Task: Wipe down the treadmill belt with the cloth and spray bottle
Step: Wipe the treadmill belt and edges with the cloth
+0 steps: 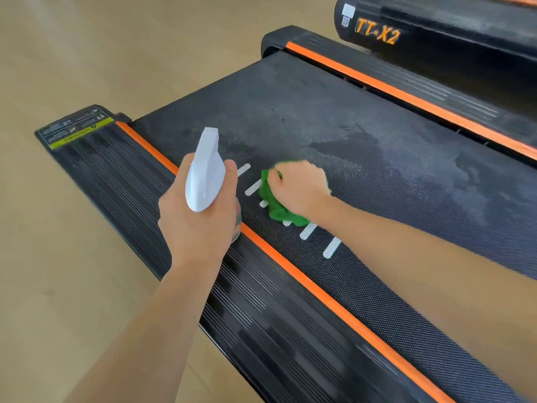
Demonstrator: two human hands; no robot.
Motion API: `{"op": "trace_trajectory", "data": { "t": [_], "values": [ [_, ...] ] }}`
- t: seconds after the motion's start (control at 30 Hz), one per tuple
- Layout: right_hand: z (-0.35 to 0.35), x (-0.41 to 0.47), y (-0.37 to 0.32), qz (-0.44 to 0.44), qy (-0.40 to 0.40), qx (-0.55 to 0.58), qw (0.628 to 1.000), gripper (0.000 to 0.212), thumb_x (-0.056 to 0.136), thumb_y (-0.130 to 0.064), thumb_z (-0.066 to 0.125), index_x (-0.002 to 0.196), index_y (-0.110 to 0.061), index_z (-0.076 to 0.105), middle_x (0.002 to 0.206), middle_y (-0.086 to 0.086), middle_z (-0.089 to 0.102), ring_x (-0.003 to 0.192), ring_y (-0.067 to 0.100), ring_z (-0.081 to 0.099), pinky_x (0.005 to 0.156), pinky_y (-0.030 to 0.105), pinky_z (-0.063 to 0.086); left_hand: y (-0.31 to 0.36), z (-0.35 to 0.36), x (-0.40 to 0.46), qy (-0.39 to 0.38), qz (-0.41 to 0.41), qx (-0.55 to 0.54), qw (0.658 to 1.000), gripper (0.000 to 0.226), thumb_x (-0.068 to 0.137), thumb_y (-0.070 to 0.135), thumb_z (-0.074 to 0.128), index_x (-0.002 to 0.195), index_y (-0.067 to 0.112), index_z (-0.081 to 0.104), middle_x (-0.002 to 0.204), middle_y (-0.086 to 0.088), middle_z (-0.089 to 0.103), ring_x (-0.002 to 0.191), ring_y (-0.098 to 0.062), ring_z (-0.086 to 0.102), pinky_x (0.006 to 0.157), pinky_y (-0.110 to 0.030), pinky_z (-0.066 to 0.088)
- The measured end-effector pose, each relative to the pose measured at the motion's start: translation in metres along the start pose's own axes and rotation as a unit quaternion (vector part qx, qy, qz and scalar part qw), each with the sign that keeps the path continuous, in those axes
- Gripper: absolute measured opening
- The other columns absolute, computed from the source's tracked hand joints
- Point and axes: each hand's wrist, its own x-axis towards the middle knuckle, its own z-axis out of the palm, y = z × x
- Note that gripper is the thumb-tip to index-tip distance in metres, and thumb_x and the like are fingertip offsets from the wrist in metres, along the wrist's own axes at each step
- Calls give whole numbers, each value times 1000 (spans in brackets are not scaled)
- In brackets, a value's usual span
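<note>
Treadmill belt cleaning is in its wiping step, and the work is centred on the right hand. That hand is closed in a fist around a bunched green cloth, which is pressed flat against the belt over a row of white dash marks near the left orange stripe. The cloth is best kept bunched enough to be gripped, yet spread beneath the knuckles so that more fabric meets the textured surface.

Damp, smeared patches are seen on the belt ahead of the cloth and off to the right, toward the far orange stripe; these appear to be sprayed areas not yet wiped. Strokes are judged best made in overlapping passes across the belt width, from stripe to stripe, so that no wet band is left. Steady pressure is called for, since the belt may creep under a hard push.

The left hand is wrapped around the neck of a white spray bottle, held just above the ribbed left side rail with its nozzle aimed forward along the belt. It is best kept clear of the wiping path until more liquid is needed. A second machine marked TT-X2 stands beyond, and wooden flooring lies to the left.
</note>
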Motion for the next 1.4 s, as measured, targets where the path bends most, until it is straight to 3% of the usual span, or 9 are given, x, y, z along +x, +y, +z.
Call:
{"op": "trace_trajectory", "data": {
  "t": [0.17,0.23,0.4,0.67,0.77,0.9,1.07,1.3,1.4],
  "values": [
    [-21,-116,31,-162,-44,-12,986,37,90,-38,37,58,-20,40,54,-5,46,55,18,43,53,28,32,6,0,-4,-15,-15,-16,1000,10,97,39,72,90,41,65,61,24,57,53,4,58,48,-8,43],
    [-23,-134,39,-193,-27,-14,981,37,91,-35,40,57,-23,36,52,-7,43,52,15,39,51,26,26,8,0,-5,-12,-10,-12,1000,11,97,39,71,89,42,64,61,26,57,54,8,58,48,-6,42],
    [-10,-80,21,-234,1,-9,972,35,93,-36,35,62,-21,39,59,-9,40,58,27,50,52,33,40,4,1,-3,4,-3,8,1000,9,94,47,71,90,44,64,68,29,59,62,8,58,55,-9,45],
    [16,47,-43,-28,-14,8,999,41,99,-37,35,62,-20,39,67,-5,48,71,29,52,70,36,35,0,-1,1,0,15,24,1000,6,95,46,72,95,47,66,75,32,63,69,6,60,64,-12,46],
    [9,7,-33,-112,-47,-2,993,39,92,-39,30,66,-17,47,76,-1,60,75,29,57,68,34,44,3,-5,6,-19,4,10,1000,10,96,42,73,88,40,66,63,21,59,53,-2,57,53,-13,45],
    [-2,-54,-12,-217,-101,9,971,40,93,-39,24,61,-20,41,61,-6,48,65,18,50,61,35,45,2,-14,23,39,-2,47,998,14,89,56,67,88,43,62,66,26,58,62,0,54,68,-26,47],
    [6,-31,-25,-278,-18,-31,960,38,97,-37,28,63,-23,37,59,-6,49,57,23,52,53,35,44,-4,-19,35,74,-10,18,997,20,88,57,68,94,38,69,73,21,64,69,-1,61,70,-22,48],
    [27,50,-78,-71,8,9,997,43,100,-38,33,60,-23,34,64,-8,44,68,26,53,68,36,37,-6,-23,32,47,3,23,999,13,84,60,67,89,48,64,73,33,61,68,6,59,67,-16,48],
    [19,33,-77,-60,-31,7,998,39,99,-35,33,63,-20,41,69,-5,50,72,28,55,67,35,37,-6,-26,30,34,3,17,999,10,91,50,71,90,43,65,69,31,61,63,5,59,59,-10,46]
  ]
}}
